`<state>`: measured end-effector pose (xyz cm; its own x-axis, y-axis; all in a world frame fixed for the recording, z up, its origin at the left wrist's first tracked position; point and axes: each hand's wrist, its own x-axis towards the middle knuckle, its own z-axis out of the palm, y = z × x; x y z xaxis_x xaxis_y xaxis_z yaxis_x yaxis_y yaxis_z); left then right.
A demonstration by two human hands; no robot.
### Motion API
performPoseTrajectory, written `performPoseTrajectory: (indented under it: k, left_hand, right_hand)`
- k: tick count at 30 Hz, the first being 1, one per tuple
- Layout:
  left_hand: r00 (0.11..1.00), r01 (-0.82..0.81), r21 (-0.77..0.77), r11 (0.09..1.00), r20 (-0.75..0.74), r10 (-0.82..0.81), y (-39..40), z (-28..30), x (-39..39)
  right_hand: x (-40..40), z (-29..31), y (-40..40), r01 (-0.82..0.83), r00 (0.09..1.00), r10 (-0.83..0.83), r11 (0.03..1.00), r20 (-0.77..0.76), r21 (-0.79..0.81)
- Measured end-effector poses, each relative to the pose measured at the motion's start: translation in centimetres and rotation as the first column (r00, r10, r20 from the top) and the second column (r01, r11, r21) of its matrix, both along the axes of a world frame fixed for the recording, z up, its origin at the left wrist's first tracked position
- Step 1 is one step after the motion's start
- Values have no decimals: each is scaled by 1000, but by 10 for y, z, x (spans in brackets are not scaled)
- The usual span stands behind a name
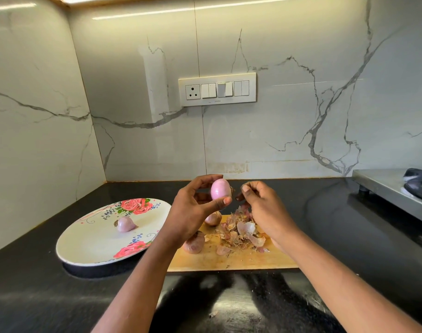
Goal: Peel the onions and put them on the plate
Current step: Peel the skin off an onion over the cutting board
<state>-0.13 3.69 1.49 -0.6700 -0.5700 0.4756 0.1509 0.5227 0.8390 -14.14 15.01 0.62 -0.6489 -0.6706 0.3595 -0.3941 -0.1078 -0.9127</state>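
My left hand [193, 207] holds a small pink onion [220, 189] up between thumb and fingers, its skin mostly off. Just to its right, my right hand [260, 203] has its fingertips pinched together by the onion's root end; whether a scrap of skin is in them I cannot tell. One peeled onion [125, 224] lies on the white floral plate [89, 246] at the left. Two unpeeled onions [193, 243] [213, 218] rest on the wooden cutting board [241, 260], beside a heap of dry onion skins [241, 233].
The black countertop [36, 296] carries the plate and board. A steel stove [392, 188] stands at the right edge. The marble wall with a switch panel [217, 89] rises behind. A skin flake [213, 314] lies on the counter near me.
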Motion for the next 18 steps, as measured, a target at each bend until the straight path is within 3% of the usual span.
performPoseTrajectory:
  k: [3, 10, 18]
  left_hand:
    - [1000, -23, 11, 1000, 3, 23, -4, -1, 0]
    - [998, 50, 89, 995, 21, -52, -4, 0, 0]
    - [999, 32, 47, 998, 42, -34, 0, 2, 1]
  right_hand:
    - [-3, 4, 7, -3, 1000, 2, 999, -5, -46]
    - [-2, 6, 9, -205, 979, 205, 979, -15, -13]
    - [-1, -2, 7, -95, 946, 95, 995, -309, 14]
